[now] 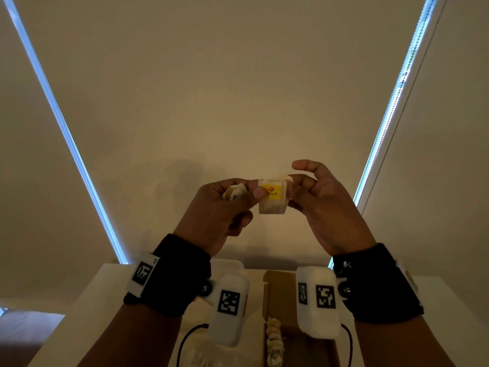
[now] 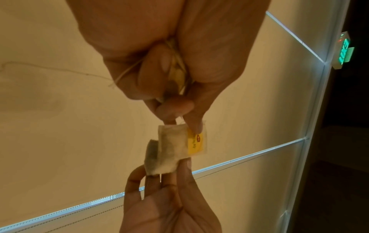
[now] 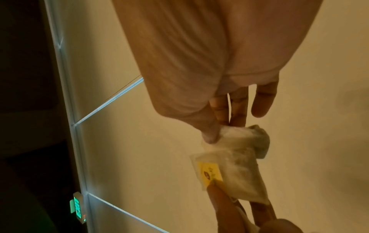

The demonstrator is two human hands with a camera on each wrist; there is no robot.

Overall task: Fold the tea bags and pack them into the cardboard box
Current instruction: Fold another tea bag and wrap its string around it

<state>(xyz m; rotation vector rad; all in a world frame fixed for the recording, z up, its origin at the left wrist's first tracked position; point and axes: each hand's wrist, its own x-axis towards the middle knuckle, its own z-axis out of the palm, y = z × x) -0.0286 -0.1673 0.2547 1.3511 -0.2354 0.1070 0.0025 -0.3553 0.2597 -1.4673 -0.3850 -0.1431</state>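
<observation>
I hold a white tea bag [image 1: 272, 205] with a yellow tag up in front of me, well above the table. My left hand [image 1: 258, 189] pinches its tagged end between thumb and forefinger. The same hand keeps a second, crumpled tea bag [image 1: 234, 193] tucked under its curled fingers, and a loose string [image 2: 123, 75] hangs from it. My right hand [image 1: 291, 190] pinches the opposite end, with the forefinger lifted. In the left wrist view the tea bag [image 2: 173, 146] is partly folded over on itself. The cardboard box [image 1: 280, 284] stands open below my right wrist.
A row of folded tea bags [image 1: 274, 337] lies along the box's left wall. A white container [image 1: 230, 266] sits behind my left wrist on the white table [image 1: 105, 300]. Drawn blinds fill the background, and a green exit sign [image 2: 344, 50] glows at the side.
</observation>
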